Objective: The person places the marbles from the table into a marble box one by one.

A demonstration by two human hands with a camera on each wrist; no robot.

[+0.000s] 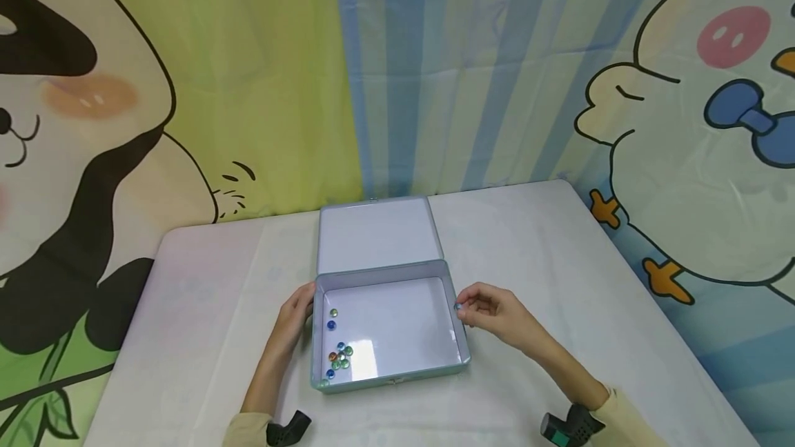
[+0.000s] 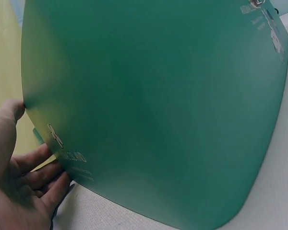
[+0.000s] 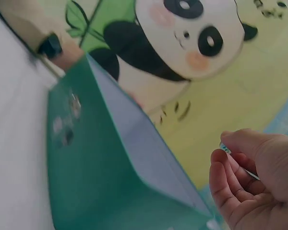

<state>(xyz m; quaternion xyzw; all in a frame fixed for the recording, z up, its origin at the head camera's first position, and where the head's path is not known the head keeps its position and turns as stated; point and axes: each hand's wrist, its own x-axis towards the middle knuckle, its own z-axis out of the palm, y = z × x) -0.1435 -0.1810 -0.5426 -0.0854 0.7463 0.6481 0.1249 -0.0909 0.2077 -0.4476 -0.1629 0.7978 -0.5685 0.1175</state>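
A green tin box [image 1: 428, 370] with a pale inside lies on the table, its lid [image 1: 380, 236] folded back behind it. Several glass marbles, among them a blue marble [image 1: 332, 325] and an orange marble [image 1: 332, 356], lie inside along the left part. My left hand [image 1: 294, 316] holds the box at its left side; in the left wrist view the thumb is at the upper edge and the fingers are against the wall lower down. Between thumb and forefinger, my right hand [image 1: 495, 310] pinches a bluish marble [image 3: 225, 147] just beside the right rim.
A white cloth covers the table [image 1: 528, 240]. Behind it hangs a printed curtain [image 1: 279, 88] with cartoon animals, close to the table's back edge. Dark wrist cameras sit on both forearms, one of them a right wrist camera [image 1: 568, 426].
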